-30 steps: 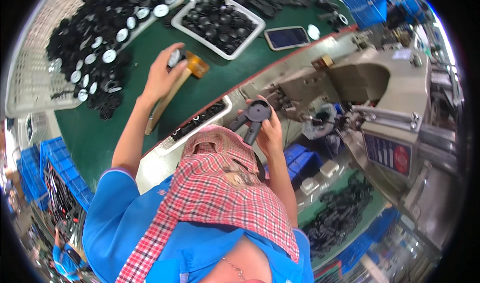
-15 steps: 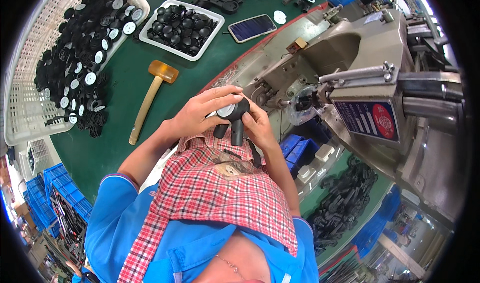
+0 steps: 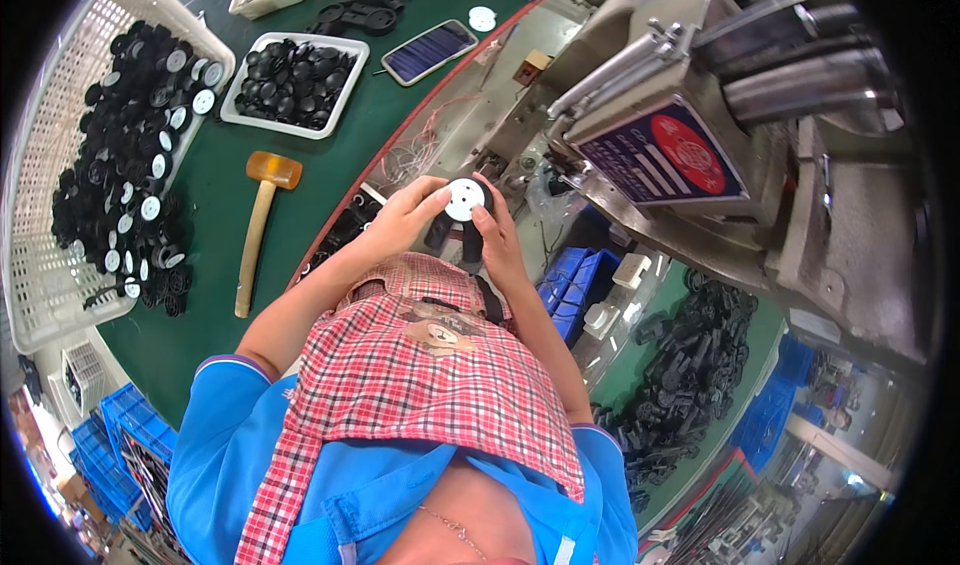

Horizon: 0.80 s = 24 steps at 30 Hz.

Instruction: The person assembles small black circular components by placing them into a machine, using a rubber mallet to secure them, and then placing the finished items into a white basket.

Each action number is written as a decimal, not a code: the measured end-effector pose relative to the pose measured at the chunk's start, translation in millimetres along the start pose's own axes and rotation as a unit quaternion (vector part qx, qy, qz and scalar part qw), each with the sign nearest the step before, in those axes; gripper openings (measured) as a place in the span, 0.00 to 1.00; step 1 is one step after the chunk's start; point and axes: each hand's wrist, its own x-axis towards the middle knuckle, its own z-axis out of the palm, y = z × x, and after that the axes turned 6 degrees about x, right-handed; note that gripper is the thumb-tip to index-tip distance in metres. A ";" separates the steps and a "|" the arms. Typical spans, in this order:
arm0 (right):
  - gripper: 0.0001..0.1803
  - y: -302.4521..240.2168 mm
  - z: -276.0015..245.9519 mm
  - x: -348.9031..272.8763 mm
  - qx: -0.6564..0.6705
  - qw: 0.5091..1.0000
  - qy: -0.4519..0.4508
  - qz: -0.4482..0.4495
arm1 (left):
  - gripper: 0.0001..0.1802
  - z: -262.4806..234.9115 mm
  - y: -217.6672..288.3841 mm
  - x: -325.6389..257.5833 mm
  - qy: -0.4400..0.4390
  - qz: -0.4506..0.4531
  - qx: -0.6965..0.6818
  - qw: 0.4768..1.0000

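Observation:
Close in front of my apron, both hands hold a black plastic part (image 3: 470, 242) with two stubby legs pointing toward me. A white disc (image 3: 464, 201) with small holes forms its upper face. My left hand (image 3: 408, 217) grips it from the left, its thumb at the disc's edge. My right hand (image 3: 500, 245) is closed round the opposite side, with the thumb against the lower right of the disc. The far fingers of both hands are partly hidden by the part. A mallet (image 3: 256, 227) with an amber head and wooden handle lies on the green table left of my hands.
A white basket (image 3: 28, 255) of black parts and white discs stands far left. Beyond the mallet sit a white tray (image 3: 232, 117) of black caps and a phone (image 3: 430, 52). A metal press (image 3: 640, 160) rises at right, above blue bins (image 3: 575, 283) and a black parts heap (image 3: 695, 355).
The black part has been turned so its white disc now faces up, and both thumbs have shifted to the disc's edge. The whole view has swung, moving the table things leftward.

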 end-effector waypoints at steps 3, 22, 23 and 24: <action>0.25 1.7 -23.3 2.2 0.012 0.997 0.073 0.007 | 0.23 13.3 5.2 31.5 0.001 0.022 0.052 0.998; 0.26 24.0 -65.0 6.6 0.051 0.965 0.256 0.008 | 0.23 52.4 -21.5 60.4 -0.078 -0.098 0.097 0.987; 0.25 31.6 -61.8 -1.0 0.065 0.961 0.268 0.008 | 0.23 50.0 -23.3 59.3 -0.087 -0.089 0.127 0.984; 0.24 41.8 -59.7 -9.1 0.079 0.957 0.280 0.007 | 0.24 48.0 -24.3 62.5 -0.082 -0.078 0.152 0.982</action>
